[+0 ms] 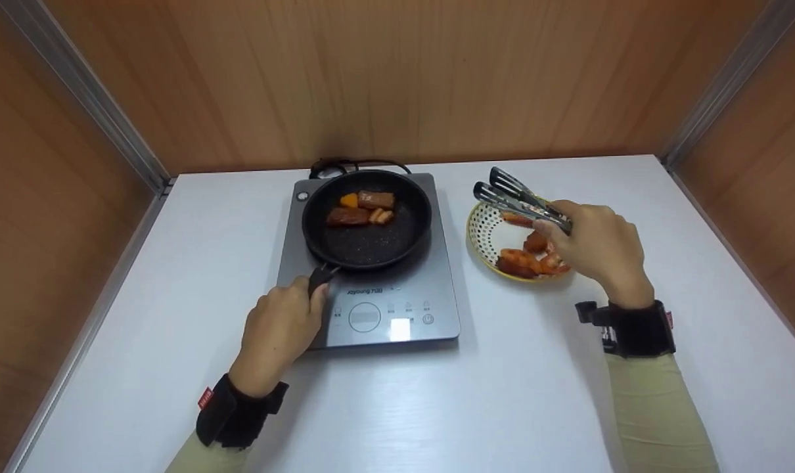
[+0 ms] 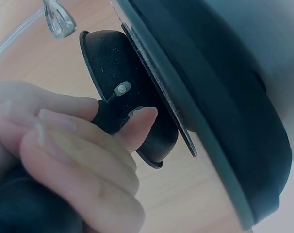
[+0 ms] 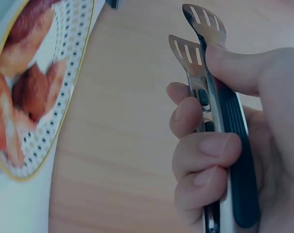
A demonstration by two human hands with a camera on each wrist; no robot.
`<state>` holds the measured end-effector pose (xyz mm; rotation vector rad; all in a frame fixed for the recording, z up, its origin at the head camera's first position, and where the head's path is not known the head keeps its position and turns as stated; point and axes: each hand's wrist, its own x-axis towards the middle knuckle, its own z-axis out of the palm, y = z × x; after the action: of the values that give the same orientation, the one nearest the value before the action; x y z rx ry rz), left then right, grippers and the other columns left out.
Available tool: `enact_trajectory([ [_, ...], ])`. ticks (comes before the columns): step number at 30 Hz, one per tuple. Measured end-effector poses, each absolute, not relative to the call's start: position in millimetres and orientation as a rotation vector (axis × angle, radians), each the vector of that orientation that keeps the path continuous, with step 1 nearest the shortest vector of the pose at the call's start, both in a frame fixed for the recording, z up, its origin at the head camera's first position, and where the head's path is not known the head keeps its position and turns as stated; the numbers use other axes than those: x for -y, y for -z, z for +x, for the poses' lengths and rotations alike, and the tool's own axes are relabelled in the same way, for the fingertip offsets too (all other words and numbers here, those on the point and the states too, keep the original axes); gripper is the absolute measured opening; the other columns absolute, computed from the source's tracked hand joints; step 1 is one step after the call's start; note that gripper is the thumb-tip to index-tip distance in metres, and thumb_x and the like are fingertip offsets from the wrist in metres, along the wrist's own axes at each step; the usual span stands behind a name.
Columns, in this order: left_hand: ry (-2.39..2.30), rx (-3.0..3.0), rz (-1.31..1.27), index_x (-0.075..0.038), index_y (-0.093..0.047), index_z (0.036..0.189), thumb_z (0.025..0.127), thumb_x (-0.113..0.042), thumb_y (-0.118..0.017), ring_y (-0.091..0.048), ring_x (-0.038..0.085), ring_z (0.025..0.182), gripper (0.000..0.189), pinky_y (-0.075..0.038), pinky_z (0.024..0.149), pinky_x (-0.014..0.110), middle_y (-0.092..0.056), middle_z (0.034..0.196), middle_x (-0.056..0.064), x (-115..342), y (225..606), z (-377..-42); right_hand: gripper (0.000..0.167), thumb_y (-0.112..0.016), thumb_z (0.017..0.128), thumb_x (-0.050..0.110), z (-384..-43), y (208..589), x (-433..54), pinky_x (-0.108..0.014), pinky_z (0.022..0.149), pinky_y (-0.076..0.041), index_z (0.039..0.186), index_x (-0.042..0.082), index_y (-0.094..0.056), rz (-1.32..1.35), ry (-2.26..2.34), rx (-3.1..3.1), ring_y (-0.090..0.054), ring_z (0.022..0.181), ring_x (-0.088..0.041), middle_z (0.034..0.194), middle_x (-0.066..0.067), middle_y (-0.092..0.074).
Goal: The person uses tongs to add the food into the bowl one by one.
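My left hand [image 1: 281,325] grips the black handle [image 1: 320,276] of a frying pan [image 1: 364,246]. Inside the pan lie several pieces of food: two brown meat-like pieces [image 1: 376,200], an orange-yellow piece [image 1: 349,200] and a small ridged piece [image 1: 381,216]. In my right hand [image 1: 598,243] is a pair of slotted metal tongs [image 1: 516,197], held over the plate with the two tips slightly apart and nothing between them. The dotted, yellow-rimmed plate [image 1: 481,230] bears several reddish-orange food pieces [image 1: 535,263], partly hidden by the hand. The right wrist view shows fingers wrapped around the tongs' black grips [image 3: 239,165].
Beneath the pan is a silver induction cooker [image 1: 430,295] with touch controls at its front. A black cable [image 1: 364,162] runs behind it by the wooden back wall [image 1: 397,79]. Wooden panels also flank the white table [image 1: 516,381] on both sides.
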<state>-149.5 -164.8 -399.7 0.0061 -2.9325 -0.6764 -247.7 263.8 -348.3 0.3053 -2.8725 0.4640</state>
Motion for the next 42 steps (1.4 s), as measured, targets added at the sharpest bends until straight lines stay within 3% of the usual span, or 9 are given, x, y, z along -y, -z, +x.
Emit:
enact_trajectory([
  [13,0.702,2.944,0.022,0.001,-0.066,0.091,0.110,-0.028,-0.058,-0.055,0.024,0.057,0.036,-0.039,0.047,0.035,-0.060,0.067,0.012,167.3,397.3,-149.8,0.061,-0.064,0.102,0.057,-265.9,362.5,-312.1,-0.047,0.064,-0.042,0.137,0.008,-0.068,0.125,-0.504,2.983,-0.061,0.087,-0.038,0.108,-0.020,-0.073],
  [20,0.704,2.940,0.035,0.004,-0.068,0.096,0.110,-0.028,-0.057,-0.057,0.024,0.058,0.037,-0.040,0.047,0.036,-0.063,0.069,0.014,168.3,397.9,-149.7,0.063,-0.064,0.102,0.056,-275.3,375.8,-317.4,-0.052,0.069,-0.044,0.138,0.005,-0.067,0.132,-0.485,3.024,-0.063,0.091,-0.040,0.112,-0.023,-0.072],
  [26,0.708,2.942,0.037,0.002,-0.067,0.093,0.110,-0.029,-0.058,-0.057,0.024,0.058,0.036,-0.040,0.047,0.036,-0.062,0.067,0.013,167.4,397.7,-150.0,0.059,-0.067,0.101,0.054,-279.9,387.3,-322.1,-0.046,0.064,-0.041,0.134,0.005,-0.068,0.129,-0.462,3.054,-0.061,0.085,-0.037,0.106,-0.022,-0.072],
  [36,0.706,2.948,0.034,0.002,-0.067,0.093,0.110,-0.029,-0.058,-0.056,0.024,0.057,0.037,-0.040,0.047,0.036,-0.062,0.067,0.013,167.4,396.8,-150.0,0.069,-0.064,0.102,0.057,-282.9,396.6,-321.6,-0.044,0.068,-0.039,0.139,0.000,-0.064,0.043,-0.476,3.121,-0.058,0.088,-0.038,0.113,-0.025,-0.070],
  [42,0.687,2.939,0.015,0.002,-0.066,0.090,0.109,-0.028,-0.058,-0.056,0.024,0.058,0.036,-0.040,0.047,0.036,-0.062,0.067,0.014,168.1,397.7,-150.4,0.070,-0.062,0.103,0.057,-283.8,399.2,-318.5,-0.051,0.071,-0.045,0.141,-0.001,-0.063,0.065,-0.441,3.129,-0.062,0.093,-0.043,0.120,-0.030,-0.069],
])
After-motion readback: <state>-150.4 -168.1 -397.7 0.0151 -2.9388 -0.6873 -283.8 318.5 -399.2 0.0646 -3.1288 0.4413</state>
